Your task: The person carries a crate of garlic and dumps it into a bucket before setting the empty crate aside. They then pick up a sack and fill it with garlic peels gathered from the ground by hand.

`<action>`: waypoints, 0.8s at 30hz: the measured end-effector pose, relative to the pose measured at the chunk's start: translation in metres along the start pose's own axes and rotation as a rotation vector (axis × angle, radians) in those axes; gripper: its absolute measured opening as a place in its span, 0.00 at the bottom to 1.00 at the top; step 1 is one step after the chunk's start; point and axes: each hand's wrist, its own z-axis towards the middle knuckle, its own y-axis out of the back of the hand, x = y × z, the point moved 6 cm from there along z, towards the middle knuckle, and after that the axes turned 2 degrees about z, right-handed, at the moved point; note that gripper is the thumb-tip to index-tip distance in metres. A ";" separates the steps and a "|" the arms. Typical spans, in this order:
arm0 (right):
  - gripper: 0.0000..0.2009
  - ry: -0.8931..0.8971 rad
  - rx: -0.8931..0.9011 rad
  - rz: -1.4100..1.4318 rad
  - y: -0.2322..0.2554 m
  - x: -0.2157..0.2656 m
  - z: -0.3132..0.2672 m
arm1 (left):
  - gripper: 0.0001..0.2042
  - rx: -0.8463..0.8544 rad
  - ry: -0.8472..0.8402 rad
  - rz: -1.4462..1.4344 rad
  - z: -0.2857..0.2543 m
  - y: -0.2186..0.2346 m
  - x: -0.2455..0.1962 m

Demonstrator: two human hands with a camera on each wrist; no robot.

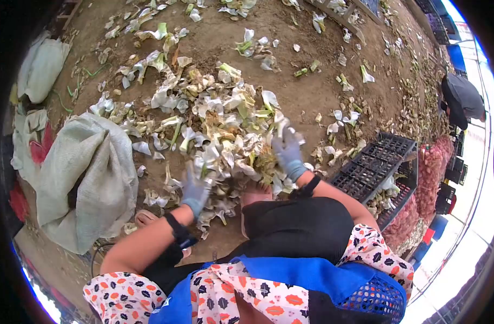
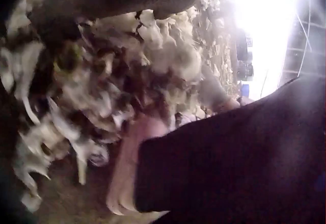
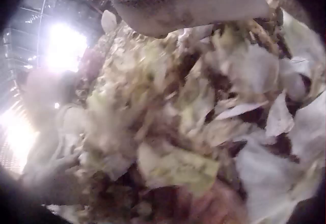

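A heap of papery white and pale green husks (image 1: 225,116) lies on the dirt ground in front of the person. The left hand (image 1: 195,190), in a grey glove, touches the near left side of the heap with its fingers extended. At the right side is the gloved right hand (image 1: 288,152), its fingers against the husks and pointing up and inward. Blurred husks (image 2: 97,101) lie below the glove edge in the left wrist view. In the right wrist view, broad pale husks (image 3: 265,168) fill the space under the gloved hand (image 3: 188,10).
Right of the person stands a black plastic crate (image 1: 368,167), with pink mesh sacks (image 1: 433,173) beyond it. A pale woven sack (image 1: 87,178) lies at the left. Loose husks are scattered over the ground. Another person (image 1: 462,100) is at the far right.
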 end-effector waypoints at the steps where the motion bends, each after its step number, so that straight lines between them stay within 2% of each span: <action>1: 0.39 0.047 0.021 -0.034 -0.005 0.020 -0.009 | 0.42 0.002 -0.105 -0.561 0.004 -0.025 0.006; 3: 0.41 0.013 0.079 0.117 -0.019 0.037 -0.008 | 0.41 0.016 -0.012 -0.431 0.003 -0.024 -0.019; 4: 0.41 0.027 0.082 0.121 -0.022 0.045 -0.005 | 0.40 0.140 0.111 -0.717 -0.009 -0.021 -0.049; 5: 0.42 0.040 0.144 0.326 -0.027 0.053 -0.001 | 0.40 0.269 0.229 -1.003 -0.019 -0.021 -0.079; 6: 0.42 0.052 0.206 0.528 -0.031 0.060 0.002 | 0.39 0.188 0.223 -0.973 -0.010 -0.026 -0.082; 7: 0.42 0.064 0.210 0.528 -0.032 0.064 0.005 | 0.38 0.194 0.185 -1.073 -0.003 -0.035 -0.085; 9: 0.40 -0.068 0.320 0.357 -0.044 0.059 0.004 | 0.37 0.151 0.070 -1.004 0.012 -0.047 -0.084; 10: 0.38 -0.051 0.364 0.656 -0.053 0.058 0.005 | 0.36 0.090 0.058 -0.924 0.007 -0.032 -0.101; 11: 0.38 -0.045 0.372 0.659 -0.052 0.067 0.007 | 0.36 0.080 0.057 -0.924 0.010 -0.026 -0.105; 13: 0.37 0.023 0.281 0.680 -0.036 0.083 0.012 | 0.31 -0.089 -0.275 -0.698 0.016 0.002 -0.127; 14: 0.36 0.102 0.256 0.637 -0.030 0.095 0.017 | 0.31 0.034 -0.191 -0.841 0.022 0.004 -0.131; 15: 0.36 0.108 0.260 0.639 -0.026 0.103 0.023 | 0.31 0.027 -0.194 -0.840 0.032 0.010 -0.133; 17: 0.36 0.167 0.204 0.464 -0.011 0.129 0.035 | 0.33 -0.008 -0.408 -0.663 0.056 0.019 -0.142; 18: 0.37 0.133 0.227 0.466 -0.017 0.122 0.053 | 0.34 -0.087 -0.337 -0.467 0.075 0.019 -0.134; 19: 0.37 0.134 0.224 0.471 -0.021 0.117 0.065 | 0.34 -0.087 -0.340 -0.461 0.079 0.030 -0.144; 21: 0.39 -0.013 0.218 0.785 -0.027 0.106 0.082 | 0.37 -0.054 -0.084 0.132 0.079 0.058 -0.164; 22: 0.44 0.037 0.273 0.776 -0.019 0.119 0.080 | 0.41 -0.045 -0.047 0.232 0.083 0.069 -0.171; 23: 0.44 0.038 0.273 0.779 -0.015 0.119 0.080 | 0.41 -0.047 -0.046 0.235 0.090 0.071 -0.167; 24: 0.46 0.177 0.198 0.487 -0.006 0.122 0.079 | 0.43 -0.197 -0.154 0.320 0.097 0.079 -0.167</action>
